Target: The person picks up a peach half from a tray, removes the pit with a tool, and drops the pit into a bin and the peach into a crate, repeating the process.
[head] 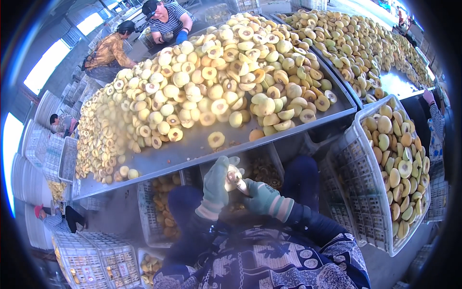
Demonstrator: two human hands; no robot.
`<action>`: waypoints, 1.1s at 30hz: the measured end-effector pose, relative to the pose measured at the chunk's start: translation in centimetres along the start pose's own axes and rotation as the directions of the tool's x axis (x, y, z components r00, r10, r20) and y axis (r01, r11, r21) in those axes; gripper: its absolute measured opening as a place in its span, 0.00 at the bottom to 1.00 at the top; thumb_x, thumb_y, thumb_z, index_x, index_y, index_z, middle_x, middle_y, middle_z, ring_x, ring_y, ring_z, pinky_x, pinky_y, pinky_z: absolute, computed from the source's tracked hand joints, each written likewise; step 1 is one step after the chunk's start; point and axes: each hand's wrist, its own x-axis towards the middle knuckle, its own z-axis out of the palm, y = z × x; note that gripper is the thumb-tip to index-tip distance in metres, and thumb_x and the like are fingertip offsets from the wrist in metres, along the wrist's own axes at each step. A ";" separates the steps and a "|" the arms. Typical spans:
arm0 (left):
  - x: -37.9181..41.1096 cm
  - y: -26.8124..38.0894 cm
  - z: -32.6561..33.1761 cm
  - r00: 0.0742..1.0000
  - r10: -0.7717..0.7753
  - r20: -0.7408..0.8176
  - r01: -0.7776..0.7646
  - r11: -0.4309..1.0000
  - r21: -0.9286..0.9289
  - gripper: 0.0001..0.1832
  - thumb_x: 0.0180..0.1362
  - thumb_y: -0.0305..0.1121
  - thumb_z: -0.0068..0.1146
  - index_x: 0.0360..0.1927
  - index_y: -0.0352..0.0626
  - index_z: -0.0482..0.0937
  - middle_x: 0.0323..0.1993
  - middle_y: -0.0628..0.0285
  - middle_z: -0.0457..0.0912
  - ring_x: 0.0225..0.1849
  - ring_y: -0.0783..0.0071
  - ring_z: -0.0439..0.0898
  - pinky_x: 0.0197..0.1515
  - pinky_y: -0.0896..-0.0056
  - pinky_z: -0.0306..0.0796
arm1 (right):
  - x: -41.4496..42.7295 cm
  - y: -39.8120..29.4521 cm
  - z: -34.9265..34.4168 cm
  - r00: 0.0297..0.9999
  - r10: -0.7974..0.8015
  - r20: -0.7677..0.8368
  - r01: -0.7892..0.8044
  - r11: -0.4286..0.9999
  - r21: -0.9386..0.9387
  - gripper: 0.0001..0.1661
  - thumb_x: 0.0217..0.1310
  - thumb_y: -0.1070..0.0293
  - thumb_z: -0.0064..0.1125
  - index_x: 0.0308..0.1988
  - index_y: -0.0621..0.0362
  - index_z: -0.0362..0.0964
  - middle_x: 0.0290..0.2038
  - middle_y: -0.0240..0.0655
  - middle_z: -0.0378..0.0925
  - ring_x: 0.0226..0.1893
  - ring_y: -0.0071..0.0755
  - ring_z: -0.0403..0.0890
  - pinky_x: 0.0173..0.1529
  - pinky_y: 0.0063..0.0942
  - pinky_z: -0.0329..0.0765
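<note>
My left hand (216,186), in a green knit glove with striped cuff, holds a halved yellow stone fruit (231,179) with its cut face towards my right hand. In my gloved right hand (262,197) is a small hand tool (241,185), its end at the fruit's centre; the blade's shape is too small to tell. Both hands are over my lap, just short of the metal table's near edge (173,167). A large heap of halved fruit (202,83) covers much of that table, many halves showing brown centres. One half (216,139) lies apart near the edge.
A plastic crate (375,173) full of fruit halves stands tilted-looking at my right. Another crate (144,216) with fruit is by my left leg, and brown scraps (265,171) lie below my hands. Co-workers sit across the table (169,21) and at left (59,220).
</note>
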 end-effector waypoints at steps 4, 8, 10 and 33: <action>0.0 -0.1 -0.2 1.000 -0.008 -0.011 0.009 0.994 0.113 0.29 0.61 0.52 0.50 0.49 0.32 0.73 0.44 0.54 0.78 0.38 0.62 0.81 0.39 0.66 0.78 | -0.1 -0.2 -0.3 0.992 0.068 0.105 -0.086 0.982 0.170 0.22 0.57 0.62 0.57 0.50 0.58 0.67 0.39 0.47 0.79 0.41 0.48 0.80 0.45 0.37 0.74; 0.2 -0.6 -0.2 0.997 -0.065 -0.045 0.069 0.994 0.089 0.28 0.61 0.52 0.51 0.48 0.32 0.73 0.45 0.54 0.78 0.38 0.62 0.81 0.38 0.66 0.78 | 0.4 2.3 0.3 0.995 -0.074 0.061 0.077 0.996 -0.055 0.20 0.60 0.61 0.54 0.50 0.58 0.68 0.39 0.38 0.77 0.40 0.33 0.79 0.44 0.30 0.74; 0.3 -0.8 -0.4 0.997 -0.057 -0.056 0.062 0.994 0.088 0.28 0.61 0.51 0.51 0.48 0.32 0.73 0.45 0.54 0.78 0.38 0.62 0.81 0.38 0.66 0.78 | 0.1 1.2 0.0 0.992 -0.033 0.125 0.006 0.977 0.212 0.20 0.63 0.60 0.54 0.52 0.57 0.68 0.45 0.33 0.75 0.45 0.26 0.76 0.49 0.27 0.72; -1.1 0.3 0.1 1.000 0.004 -0.019 -0.007 0.988 -0.157 0.18 0.62 0.33 0.50 0.53 0.34 0.73 0.50 0.60 0.75 0.47 0.65 0.78 0.40 0.73 0.77 | -0.2 -1.6 -0.8 0.771 -0.040 0.636 -0.562 0.428 0.708 0.10 0.59 0.69 0.55 0.39 0.64 0.71 0.26 0.30 0.72 0.22 0.17 0.70 0.25 0.14 0.67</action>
